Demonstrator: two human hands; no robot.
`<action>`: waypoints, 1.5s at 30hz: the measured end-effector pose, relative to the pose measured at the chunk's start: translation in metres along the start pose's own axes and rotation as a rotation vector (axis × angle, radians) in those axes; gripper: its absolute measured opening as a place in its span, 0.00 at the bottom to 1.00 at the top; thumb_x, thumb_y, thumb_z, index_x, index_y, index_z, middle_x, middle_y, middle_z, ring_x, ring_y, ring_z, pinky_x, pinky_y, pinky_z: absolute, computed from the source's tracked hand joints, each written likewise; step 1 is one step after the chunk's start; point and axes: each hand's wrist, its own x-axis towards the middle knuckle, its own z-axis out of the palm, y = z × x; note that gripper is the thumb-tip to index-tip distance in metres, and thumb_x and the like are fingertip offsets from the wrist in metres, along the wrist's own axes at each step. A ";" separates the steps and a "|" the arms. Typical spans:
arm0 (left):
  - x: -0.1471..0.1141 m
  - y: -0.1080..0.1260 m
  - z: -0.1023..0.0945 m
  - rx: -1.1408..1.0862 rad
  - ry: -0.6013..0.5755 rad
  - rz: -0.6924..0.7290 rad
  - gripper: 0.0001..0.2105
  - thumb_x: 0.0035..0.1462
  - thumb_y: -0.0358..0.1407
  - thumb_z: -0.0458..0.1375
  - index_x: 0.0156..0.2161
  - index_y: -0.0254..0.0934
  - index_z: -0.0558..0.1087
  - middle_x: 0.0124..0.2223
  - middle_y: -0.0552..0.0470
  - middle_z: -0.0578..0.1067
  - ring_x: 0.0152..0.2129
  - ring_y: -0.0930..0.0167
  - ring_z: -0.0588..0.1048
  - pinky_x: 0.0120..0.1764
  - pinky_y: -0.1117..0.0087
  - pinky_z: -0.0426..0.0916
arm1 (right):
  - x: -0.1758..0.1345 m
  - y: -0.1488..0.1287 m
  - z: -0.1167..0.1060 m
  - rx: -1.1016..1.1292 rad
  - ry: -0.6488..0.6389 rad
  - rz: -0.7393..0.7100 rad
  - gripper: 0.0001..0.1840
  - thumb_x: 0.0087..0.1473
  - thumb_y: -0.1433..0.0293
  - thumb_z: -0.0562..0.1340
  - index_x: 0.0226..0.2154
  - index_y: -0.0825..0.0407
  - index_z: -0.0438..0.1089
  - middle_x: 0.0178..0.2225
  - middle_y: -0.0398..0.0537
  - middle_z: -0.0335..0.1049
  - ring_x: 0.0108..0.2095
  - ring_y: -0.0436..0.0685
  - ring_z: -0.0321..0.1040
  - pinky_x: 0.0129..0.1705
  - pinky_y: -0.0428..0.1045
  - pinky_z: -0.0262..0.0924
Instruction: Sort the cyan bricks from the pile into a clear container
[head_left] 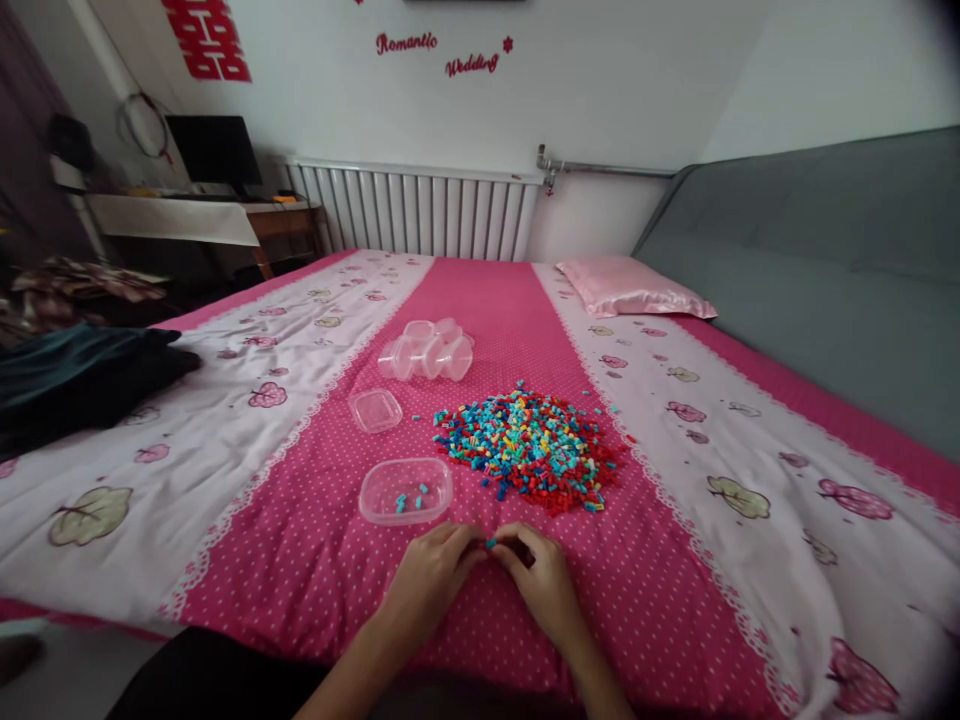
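The right hand [547, 575] is pinching a small blue piece [491, 544] in its grip, near the multicoloured pile [532, 445]. The left hand [439, 560] is meeting it, its grip's hold too small to tell.

The pink-and-white bed [484, 300] carries a multicoloured heap of tiny building bricks [525, 450], an open clear plastic box [405, 518], a clear lid [376, 411], clustered plastic containers [427, 352], a satin pillow [634, 288] and dark clothing [82, 385].

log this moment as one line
left hand: at blue piece; right hand: pinching it; clear container: few blue pieces inside; colorful pile: beyond hands
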 end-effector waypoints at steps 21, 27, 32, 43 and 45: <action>-0.004 0.004 0.002 -0.048 0.145 0.107 0.08 0.68 0.34 0.52 0.46 0.42 0.73 0.38 0.52 0.82 0.34 0.68 0.81 0.37 0.71 0.74 | -0.002 -0.002 0.000 -0.011 0.028 -0.111 0.10 0.59 0.61 0.62 0.36 0.49 0.77 0.34 0.47 0.79 0.36 0.57 0.75 0.40 0.49 0.66; -0.003 0.003 -0.002 0.007 0.200 0.149 0.12 0.70 0.33 0.48 0.43 0.41 0.74 0.35 0.52 0.81 0.30 0.70 0.80 0.34 0.72 0.73 | -0.001 0.003 0.001 -0.030 -0.004 -0.125 0.14 0.62 0.57 0.61 0.37 0.48 0.78 0.36 0.48 0.80 0.38 0.58 0.76 0.42 0.49 0.66; 0.002 0.000 -0.031 0.111 0.423 0.178 0.08 0.68 0.33 0.52 0.44 0.40 0.75 0.40 0.49 0.81 0.38 0.66 0.79 0.44 0.66 0.71 | 0.000 0.005 0.003 -0.038 0.018 -0.104 0.15 0.61 0.56 0.61 0.36 0.48 0.78 0.36 0.48 0.80 0.38 0.59 0.76 0.43 0.51 0.67; 0.003 -0.035 -0.071 0.415 0.411 -0.208 0.08 0.65 0.38 0.54 0.38 0.42 0.75 0.34 0.52 0.82 0.35 0.60 0.75 0.41 0.60 0.59 | -0.001 0.000 0.004 -0.062 0.027 -0.098 0.11 0.61 0.62 0.60 0.34 0.48 0.77 0.34 0.47 0.80 0.36 0.58 0.76 0.41 0.50 0.66; 0.003 -0.033 -0.069 0.417 0.390 -0.217 0.08 0.64 0.38 0.55 0.37 0.42 0.76 0.35 0.53 0.82 0.35 0.60 0.75 0.43 0.59 0.58 | -0.001 -0.001 0.004 -0.061 0.025 -0.099 0.11 0.61 0.62 0.61 0.34 0.48 0.77 0.34 0.47 0.80 0.36 0.58 0.76 0.41 0.49 0.66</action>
